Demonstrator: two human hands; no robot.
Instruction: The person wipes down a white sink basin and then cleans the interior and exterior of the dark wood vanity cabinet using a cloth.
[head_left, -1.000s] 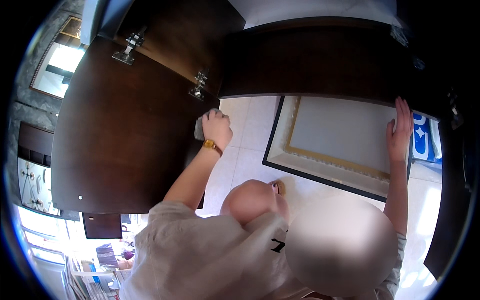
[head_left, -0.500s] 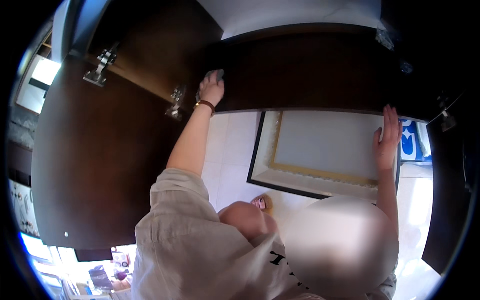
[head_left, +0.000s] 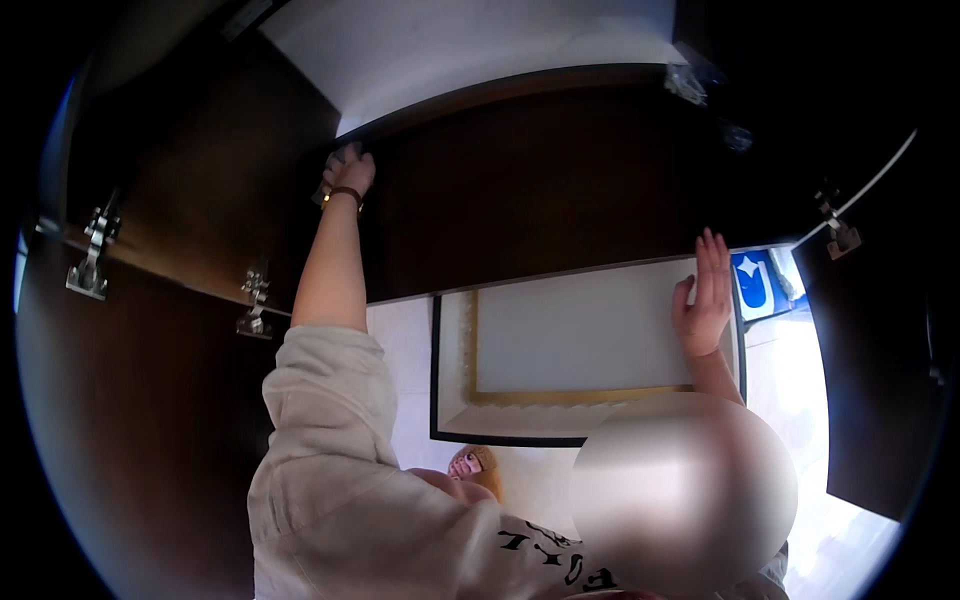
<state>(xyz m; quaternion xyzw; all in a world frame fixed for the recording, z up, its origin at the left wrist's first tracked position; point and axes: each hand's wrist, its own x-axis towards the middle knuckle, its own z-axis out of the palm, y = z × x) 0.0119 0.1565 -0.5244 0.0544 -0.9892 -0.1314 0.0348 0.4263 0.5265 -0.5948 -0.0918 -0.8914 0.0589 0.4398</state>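
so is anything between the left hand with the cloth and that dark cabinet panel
Nothing visible does. The left hand already presses the pale cloth against the dark cabinet panel, near its upper edge. The right hand rests apart, at the panel's lower edge.

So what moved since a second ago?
The left hand with its cloth went from beside the hinge up to the cabinet's top edge. The right hand stayed flat against the framed panel.
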